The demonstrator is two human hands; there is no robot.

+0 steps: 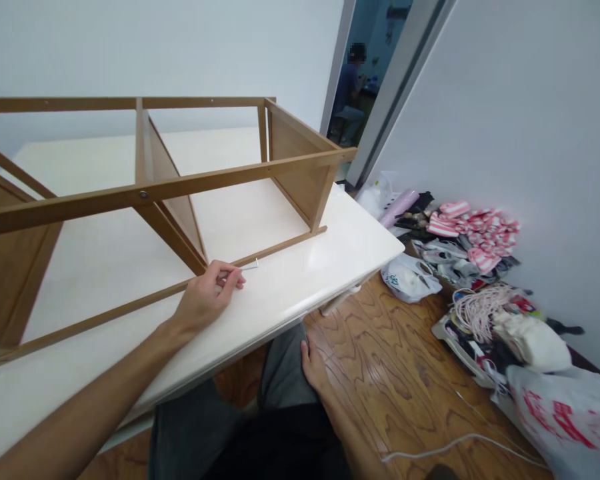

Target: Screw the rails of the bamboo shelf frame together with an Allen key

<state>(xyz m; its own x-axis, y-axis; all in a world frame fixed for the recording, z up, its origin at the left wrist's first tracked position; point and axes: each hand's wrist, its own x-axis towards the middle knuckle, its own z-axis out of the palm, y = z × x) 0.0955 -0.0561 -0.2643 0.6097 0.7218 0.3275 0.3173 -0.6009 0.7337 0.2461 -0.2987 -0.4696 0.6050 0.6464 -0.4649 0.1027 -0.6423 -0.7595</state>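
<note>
My left hand [207, 291] pinches a small L-shaped hex key [251, 267] between thumb and fingers; its bent end sticks out to the right. That hand is beside the lower rail [285, 246] of a brown wooden shelf frame [230, 177], which lies on its side on a white table [300, 280]. A bolt head [143, 195] shows in the upper front rail, and a middle shelf panel [177, 167] crosses the frame. Away from the table top, my right hand [314, 365] rests on my knee, holding nothing visible, its fingers lying along the trouser leg.
Bags, cloths and bundled cord [483, 310] are piled along the right wall. A white plastic bag [410, 277] sits by the table's right corner. A white cable [460, 439] runs over the wooden floor [380, 360]. Through the doorway, a person [349, 87] sits in another room.
</note>
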